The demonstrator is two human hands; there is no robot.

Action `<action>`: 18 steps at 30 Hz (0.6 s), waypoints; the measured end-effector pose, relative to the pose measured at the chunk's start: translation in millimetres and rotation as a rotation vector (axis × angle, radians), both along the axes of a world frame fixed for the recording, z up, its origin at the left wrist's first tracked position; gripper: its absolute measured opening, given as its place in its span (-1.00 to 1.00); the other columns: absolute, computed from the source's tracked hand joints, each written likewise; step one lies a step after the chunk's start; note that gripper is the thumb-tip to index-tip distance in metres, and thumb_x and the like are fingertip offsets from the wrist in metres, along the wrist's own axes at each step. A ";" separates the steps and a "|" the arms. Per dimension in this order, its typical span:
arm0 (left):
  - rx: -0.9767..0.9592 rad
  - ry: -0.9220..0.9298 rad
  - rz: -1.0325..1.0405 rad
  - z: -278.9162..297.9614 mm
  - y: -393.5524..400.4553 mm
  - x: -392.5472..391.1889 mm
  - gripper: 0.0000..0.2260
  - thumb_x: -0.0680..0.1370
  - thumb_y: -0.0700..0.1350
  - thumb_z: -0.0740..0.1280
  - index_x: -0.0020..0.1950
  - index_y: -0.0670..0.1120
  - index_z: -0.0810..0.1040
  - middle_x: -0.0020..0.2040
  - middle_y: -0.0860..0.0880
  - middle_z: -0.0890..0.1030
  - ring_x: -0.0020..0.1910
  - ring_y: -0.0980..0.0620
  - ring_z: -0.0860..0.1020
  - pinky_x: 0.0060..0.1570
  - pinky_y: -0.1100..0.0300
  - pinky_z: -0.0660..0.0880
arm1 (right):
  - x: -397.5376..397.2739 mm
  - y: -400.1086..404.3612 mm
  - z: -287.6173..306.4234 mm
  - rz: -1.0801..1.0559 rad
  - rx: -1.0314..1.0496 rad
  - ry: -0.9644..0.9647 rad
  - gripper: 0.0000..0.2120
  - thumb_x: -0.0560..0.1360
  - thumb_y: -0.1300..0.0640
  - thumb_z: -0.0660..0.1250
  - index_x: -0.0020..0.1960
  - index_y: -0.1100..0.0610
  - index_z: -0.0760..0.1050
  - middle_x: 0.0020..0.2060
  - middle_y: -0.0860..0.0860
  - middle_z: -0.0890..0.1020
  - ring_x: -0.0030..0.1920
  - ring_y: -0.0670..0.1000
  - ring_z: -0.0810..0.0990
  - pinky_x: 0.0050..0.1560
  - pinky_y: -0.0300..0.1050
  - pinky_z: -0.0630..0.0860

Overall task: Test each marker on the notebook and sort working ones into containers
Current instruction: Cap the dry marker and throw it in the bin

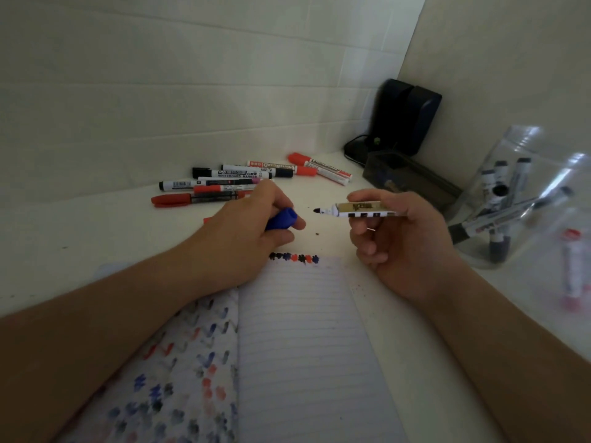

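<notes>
- Two walls meet in a corner at the upper right: pale, with faint horizontal seams on the left wall and a plain cream face on the right.
- Below them runs a white surface (96, 225), lit dimly, with a few dark specks near its middle.
- A dark blue device (404, 115) stands upright in the corner, a black cable (353, 148) curling at its foot.
- Just in front of it lies a smoky transparent box (412, 182); what it holds cannot be made out.
- At the right edge stands a clear jar (524, 199) with several black-capped markers leaning inside; a red-capped marker shows blurred through clear plastic nearer the lower right.
- A loose pile of markers (249, 179), red-capped and black-capped, lies on the surface toward the back wall, well apart from the jar.
- An open notebook (303, 346) lies nearest the viewer; its right page is lined, with a row of black, red and blue test marks along its top edge, and its left page is covered in coloured scribbles.
- The left hand (252, 225) is curled round a blue cap (283, 219), above the notebook's top edge.
- The right hand (399, 231) pinches an uncapped marker (355, 211) with a gold and black-and-white barrel, held level above the surface, tip pointing toward the cap but apart from it.
</notes>
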State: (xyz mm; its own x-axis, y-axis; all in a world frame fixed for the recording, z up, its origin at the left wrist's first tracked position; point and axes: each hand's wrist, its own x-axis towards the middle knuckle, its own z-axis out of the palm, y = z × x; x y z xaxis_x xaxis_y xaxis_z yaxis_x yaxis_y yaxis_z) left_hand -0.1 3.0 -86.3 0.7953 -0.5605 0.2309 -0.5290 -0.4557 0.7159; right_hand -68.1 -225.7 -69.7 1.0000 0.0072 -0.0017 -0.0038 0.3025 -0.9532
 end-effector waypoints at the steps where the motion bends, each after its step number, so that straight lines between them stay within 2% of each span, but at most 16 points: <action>1: -0.004 -0.010 0.004 -0.2 0.2 -0.2 -0.80 0.64 -0.11 0.36 0.14 0.13 0.39 0.14 0.28 0.63 0.13 0.35 0.55 0.00 0.48 0.51 | -0.3 -0.3 0.4 0.010 0.012 0.012 -0.72 0.35 0.04 0.31 -0.07 0.11 0.71 -0.32 0.08 0.53 -0.38 0.01 0.33 -0.49 -0.23 0.23; 5: 0.008 -0.069 0.015 -0.5 0.9 0.4 -0.83 0.62 -0.04 0.37 0.17 0.13 0.44 0.16 0.19 0.63 0.11 0.24 0.57 0.12 0.22 0.56 | 1.2 1.7 -1.4 0.013 -0.084 0.022 -0.66 0.38 0.08 0.21 -0.03 0.13 0.72 -0.32 0.10 0.57 -0.40 0.01 0.36 -0.52 -0.23 0.24; 9: 0.028 -0.080 -0.008 -0.4 0.6 -0.5 -0.81 0.62 -0.04 0.37 0.12 0.22 0.42 0.16 0.18 0.63 0.12 0.22 0.57 0.13 0.20 0.56 | 1.0 3.9 -1.0 -0.022 -0.194 0.025 -0.65 0.43 0.09 0.18 0.03 0.16 0.69 -0.30 0.14 0.61 -0.40 0.03 0.38 -0.50 -0.17 0.26; 13: 0.033 -0.110 -0.018 -1.4 1.3 0.1 -0.78 0.62 -0.06 0.38 0.11 0.25 0.44 0.18 0.17 0.62 0.14 0.18 0.58 0.17 0.07 0.57 | 1.8 10.6 0.7 -0.063 -0.272 0.046 -0.82 0.62 0.20 0.15 0.04 0.15 0.53 -0.23 0.19 0.68 -0.40 0.07 0.42 -0.46 -0.14 0.30; 15: 0.030 -0.111 -0.023 -1.5 1.4 0.3 -0.79 0.62 -0.06 0.37 0.14 0.24 0.45 0.15 0.18 0.62 0.11 0.19 0.58 0.15 0.08 0.57 | 2.1 12.6 1.7 -0.068 -0.280 0.051 -0.87 0.65 0.23 0.16 0.01 0.14 0.48 -0.17 0.22 0.71 -0.39 0.08 0.42 -0.46 -0.14 0.32; 18: 0.033 -0.140 -0.025 -1.2 1.0 -0.8 -0.82 0.63 -0.01 0.36 0.17 0.23 0.47 0.02 0.23 0.58 -0.02 0.28 0.52 -0.03 0.27 0.46 | 2.0 11.9 0.4 -0.087 -0.342 0.038 -0.91 0.66 0.21 0.29 0.05 0.18 0.56 -0.11 0.21 0.74 -0.38 0.07 0.44 -0.46 -0.18 0.36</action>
State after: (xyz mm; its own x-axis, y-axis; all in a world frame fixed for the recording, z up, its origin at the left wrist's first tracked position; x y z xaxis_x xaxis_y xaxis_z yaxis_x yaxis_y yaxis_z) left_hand -0.9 4.0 -87.4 0.7422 -0.5891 0.3195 -0.6342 -0.4631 0.6191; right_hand -66.1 -213.9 -69.3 0.9960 -0.0852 -0.0262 -0.0291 -0.0334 -0.9990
